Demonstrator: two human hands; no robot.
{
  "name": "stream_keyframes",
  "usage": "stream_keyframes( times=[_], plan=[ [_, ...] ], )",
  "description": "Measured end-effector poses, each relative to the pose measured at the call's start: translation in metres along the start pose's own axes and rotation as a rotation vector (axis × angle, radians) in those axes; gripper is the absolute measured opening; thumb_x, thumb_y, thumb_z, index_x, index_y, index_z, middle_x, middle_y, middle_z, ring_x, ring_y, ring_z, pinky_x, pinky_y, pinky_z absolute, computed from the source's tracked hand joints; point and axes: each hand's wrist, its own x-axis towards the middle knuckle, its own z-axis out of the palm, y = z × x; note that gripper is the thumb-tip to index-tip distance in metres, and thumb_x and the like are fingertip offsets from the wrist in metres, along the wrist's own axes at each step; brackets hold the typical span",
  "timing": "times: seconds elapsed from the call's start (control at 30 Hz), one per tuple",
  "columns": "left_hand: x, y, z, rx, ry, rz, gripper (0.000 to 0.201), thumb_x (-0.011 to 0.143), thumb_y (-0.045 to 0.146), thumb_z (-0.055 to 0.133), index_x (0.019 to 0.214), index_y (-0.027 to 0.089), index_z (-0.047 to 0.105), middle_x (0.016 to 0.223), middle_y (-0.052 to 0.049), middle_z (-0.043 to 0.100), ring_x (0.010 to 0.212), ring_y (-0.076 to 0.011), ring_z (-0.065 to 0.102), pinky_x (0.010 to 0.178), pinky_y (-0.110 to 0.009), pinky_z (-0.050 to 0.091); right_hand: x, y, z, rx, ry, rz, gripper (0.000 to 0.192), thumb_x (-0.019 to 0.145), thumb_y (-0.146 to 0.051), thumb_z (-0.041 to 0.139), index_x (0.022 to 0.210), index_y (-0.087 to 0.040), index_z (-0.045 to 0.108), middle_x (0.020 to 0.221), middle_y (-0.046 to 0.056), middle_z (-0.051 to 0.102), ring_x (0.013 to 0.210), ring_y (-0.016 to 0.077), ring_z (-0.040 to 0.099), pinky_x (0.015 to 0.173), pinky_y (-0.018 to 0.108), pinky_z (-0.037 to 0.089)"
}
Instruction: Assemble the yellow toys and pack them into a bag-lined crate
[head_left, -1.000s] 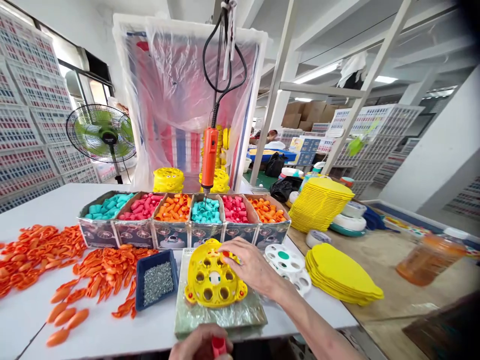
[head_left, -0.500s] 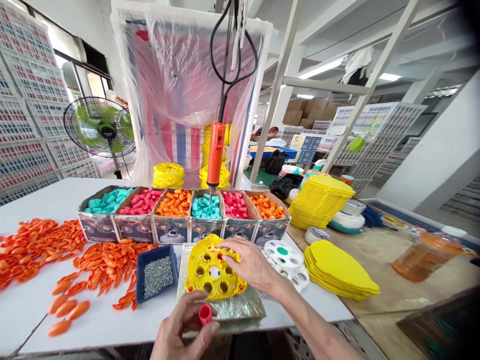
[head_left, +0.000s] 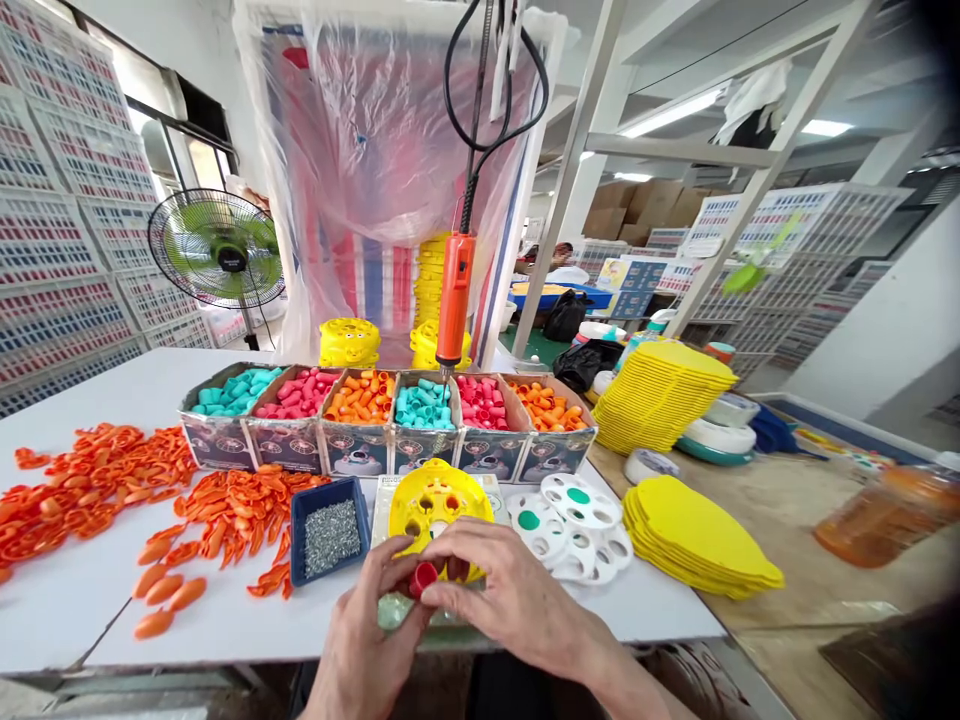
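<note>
Right hand (head_left: 517,600) has joined left hand (head_left: 367,640), pinching red cap (head_left: 424,577).

Both the left hand (head_left: 367,640) and the right hand (head_left: 517,600) were bare, without gloves or rings on the fingers, and the forearms behind them showed no sleeves.

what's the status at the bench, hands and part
Left hand and right hand both pinching red cap, fingers meeting at near edge of yellow disc. Screw tray left of disc, white discs right. Nothing blocking.
</note>
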Motion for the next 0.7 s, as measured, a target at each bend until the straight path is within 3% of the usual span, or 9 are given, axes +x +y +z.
stream_keyframes(
  times=[0.2,0.4,0.6,0.7],
  plan=[
    [-0.003,-0.009,-0.013,0.232,0.185,0.063,0.043,0.091,0.037,0.068,0.131,0.029,0.054,0.125,-0.009,0.071,0.105,-0.0243,0.073,0.090,-0.039,0.063,0.027,0.037,-0.006,-0.199,0.218,0.116,0.021,0.095,-0.040,0.067,0.103,-0.024,0.079,0.104,0.005,0.078,0.099,0.0242,0.065,0.092,0.038,0.048],
    [-0.004,-0.020,-0.019,0.270,0.188,0.170,0.031,0.095,0.031,0.063,0.126,0.028,0.058,0.125,-0.008,0.069,0.113,-0.0259,0.069,0.098,-0.041,0.059,0.053,0.060,0.008,-0.317,0.143,0.154,0.015,0.094,-0.038,0.070,0.093,-0.026,0.079,0.097,0.001,0.078,0.096,0.0228,0.064,0.095,0.038,0.043],
    [-0.002,-0.027,-0.023,0.307,0.199,0.192,0.029,0.095,0.031,0.064,0.123,0.028,0.058,0.124,-0.008,0.070,0.114,-0.0254,0.069,0.100,-0.040,0.059,0.054,0.062,0.009,-0.312,0.136,0.185,0.015,0.092,-0.037,0.071,0.095,-0.025,0.079,0.101,0.001,0.079,0.098,0.0226,0.065,0.090,0.036,0.044],
    [0.000,-0.030,-0.024,0.325,0.202,0.213,0.029,0.095,0.032,0.063,0.123,0.027,0.058,0.123,-0.008,0.070,0.112,-0.0254,0.070,0.099,-0.040,0.060,0.051,0.066,0.007,-0.306,0.163,0.187,0.013,0.094,-0.034,0.069,0.093,-0.026,0.079,0.100,0.001,0.079,0.098,0.0225,0.066,0.097,0.038,0.044]
  ],
)
